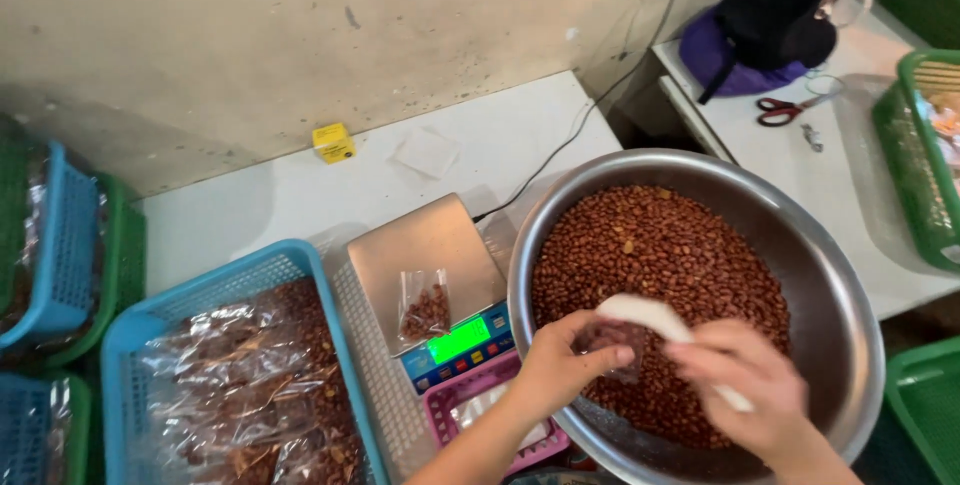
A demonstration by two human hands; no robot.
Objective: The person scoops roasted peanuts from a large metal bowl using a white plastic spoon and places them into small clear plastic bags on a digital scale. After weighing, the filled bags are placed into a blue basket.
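Both our hands work over the bowl of peanuts: left hand pinches a small bag open, right hand grips a white scoop at its mouth.

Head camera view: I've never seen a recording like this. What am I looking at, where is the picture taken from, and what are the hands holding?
There is no machine here. A person wears a camera on the head, so you look down at their own two bare hands over a white table.

The left hand holds a small clear bag open above a large metal bowl of reddish-brown peanuts. The right hand grips a white scoop at the bag's mouth; it is blurred.

Beside the bowl stands a digital scale with a lit green display and a small filled bag on its plate. Left of it, a blue basket holds many filled bags. Further back lie red-handled scissors and a small yellow box.
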